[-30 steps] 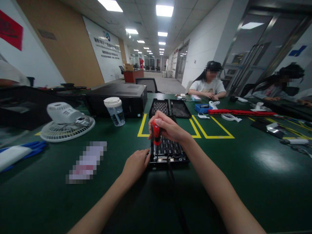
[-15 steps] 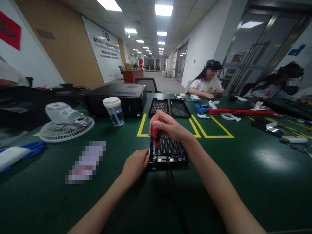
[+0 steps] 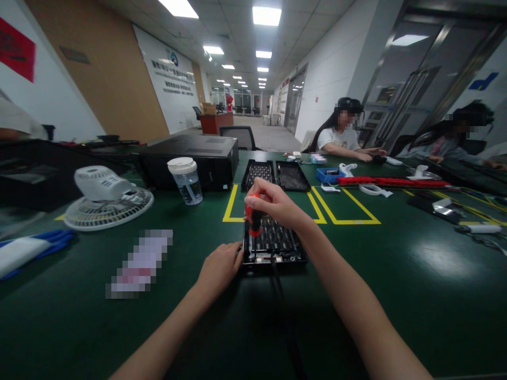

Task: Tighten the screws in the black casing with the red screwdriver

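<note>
My right hand [image 3: 275,203] is wrapped round a red-and-black screwdriver [image 3: 255,224], which stands nearly upright with its shaft pointing down. Under it lies an open black case [image 3: 303,259] with rows of dark rounded shapes inside and a strip of small parts along its near end. The screwdriver's tip is at the near left part of the case; what it touches is too small to tell. My left hand [image 3: 222,264] pinches the case's left edge, its thumb and fingers against the side. A black strap or cable runs from the near end toward me.
Behind the case are another open black tray [image 3: 259,171] and a black lid [image 3: 293,177]. A white fan [image 3: 106,203], a lidded cup [image 3: 188,182] and a black computer tower [image 3: 198,158] stand left. A blue bin [image 3: 328,174] is right; co-workers sit beyond.
My hands and the case stay almost in place; the screwdriver handle has shifted slightly in my right fingers. A co-worker at the right has moved an arm outward to the right.
</note>
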